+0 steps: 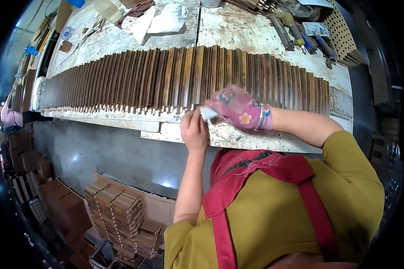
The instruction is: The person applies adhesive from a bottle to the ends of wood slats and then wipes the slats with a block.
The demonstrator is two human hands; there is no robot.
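left hand: (194, 131) bare, raised, fingers curled, forearm near vertical
right hand: (236, 108) floral-gloved, reaching across leftward, fingertips meeting left's

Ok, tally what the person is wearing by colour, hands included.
Pink flowered glove on the right hand: 1
Red apron: 1
Olive-yellow shirt: 1
Bare left hand, no glove: 0
Total: 3 worn items

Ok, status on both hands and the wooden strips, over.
Left hand bare, at the near ends of the wooden strips. Right hand, flowered glove, pinching a small white piece. Nothing blocking.
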